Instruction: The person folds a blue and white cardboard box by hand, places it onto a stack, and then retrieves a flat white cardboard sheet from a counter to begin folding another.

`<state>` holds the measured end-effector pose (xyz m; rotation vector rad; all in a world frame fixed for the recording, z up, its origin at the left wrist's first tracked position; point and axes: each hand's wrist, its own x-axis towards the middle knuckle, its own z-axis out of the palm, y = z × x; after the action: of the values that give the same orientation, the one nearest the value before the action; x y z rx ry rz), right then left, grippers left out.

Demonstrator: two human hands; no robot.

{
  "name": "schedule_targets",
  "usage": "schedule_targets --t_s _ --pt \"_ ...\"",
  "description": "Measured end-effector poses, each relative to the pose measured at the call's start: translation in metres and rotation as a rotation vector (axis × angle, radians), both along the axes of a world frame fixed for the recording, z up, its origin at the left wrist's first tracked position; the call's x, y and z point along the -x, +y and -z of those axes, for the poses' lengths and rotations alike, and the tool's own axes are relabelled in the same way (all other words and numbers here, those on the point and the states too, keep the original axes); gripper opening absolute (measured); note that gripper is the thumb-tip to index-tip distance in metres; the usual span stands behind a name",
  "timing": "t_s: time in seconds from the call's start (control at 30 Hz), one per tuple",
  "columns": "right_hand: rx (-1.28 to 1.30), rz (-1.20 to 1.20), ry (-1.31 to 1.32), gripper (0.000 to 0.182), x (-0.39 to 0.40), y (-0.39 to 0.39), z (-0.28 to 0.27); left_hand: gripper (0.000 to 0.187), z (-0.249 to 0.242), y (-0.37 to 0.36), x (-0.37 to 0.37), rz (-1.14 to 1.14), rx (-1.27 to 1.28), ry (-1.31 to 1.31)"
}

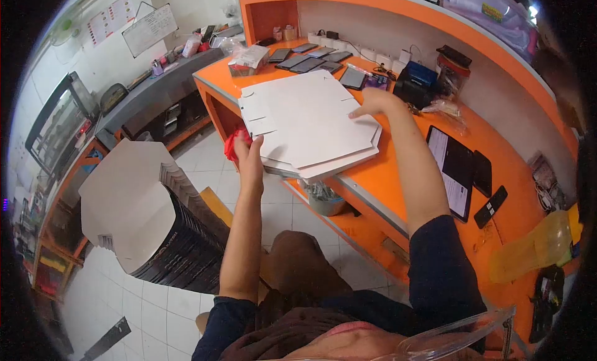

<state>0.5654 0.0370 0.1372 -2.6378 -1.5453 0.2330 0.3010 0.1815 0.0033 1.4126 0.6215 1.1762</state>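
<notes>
A stack of flat white cardboard sheets [305,121] with cut corners and slits lies on the orange desk, jutting over its front edge. My left hand [250,159] is at the stack's left edge, its fingers closed around a bunched red cloth [235,146] and its thumb by the cardboard. My right hand [374,103] grips the right edge of the sheets, thumb on top; its other fingers are partly hidden. On my left stands a tall pile of more cardboard sheets [127,193], white on top with dark printed sides.
Several phones [308,64] lie at the back of the orange desk [398,174]. A tablet [449,168], a black phone [491,207] and a yellow bottle [532,246] are on the right. A tub [324,202] sits on a shelf below. A grey counter [146,87] runs along the left wall.
</notes>
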Motion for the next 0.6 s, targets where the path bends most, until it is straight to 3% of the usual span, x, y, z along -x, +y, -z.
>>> schedule_targets --t_s 0.1,0.13,0.2,0.3,0.4,0.5,0.6 --pt "-0.077 -0.308 -0.007 0.082 0.011 0.000 -0.004 0.073 0.006 -0.008 0.018 -0.234 -0.570 0.181" --pt "-0.102 -0.414 -0.011 0.083 0.016 0.001 -0.007 0.071 0.006 -0.015 0.024 -0.146 -0.653 0.269" --pt "0.081 -0.670 0.084 0.084 0.052 -0.001 -0.009 0.068 -0.008 -0.036 0.043 0.042 -0.811 0.461" --pt "0.136 -0.768 0.010 0.086 0.095 -0.015 0.004 0.061 -0.017 -0.046 0.045 0.036 -0.806 0.451" --pt "0.053 -0.679 -0.076 0.079 0.110 -0.021 0.016 0.061 -0.016 -0.045 0.047 -0.010 -0.777 0.418" --pt "-0.100 -0.816 -0.042 0.060 0.093 -0.026 0.025 0.066 -0.001 -0.036 0.044 -0.040 -0.670 0.316" --pt "-0.168 -0.834 0.042 0.049 0.085 -0.028 0.028 0.073 0.016 -0.027 0.044 0.080 -0.553 0.234"
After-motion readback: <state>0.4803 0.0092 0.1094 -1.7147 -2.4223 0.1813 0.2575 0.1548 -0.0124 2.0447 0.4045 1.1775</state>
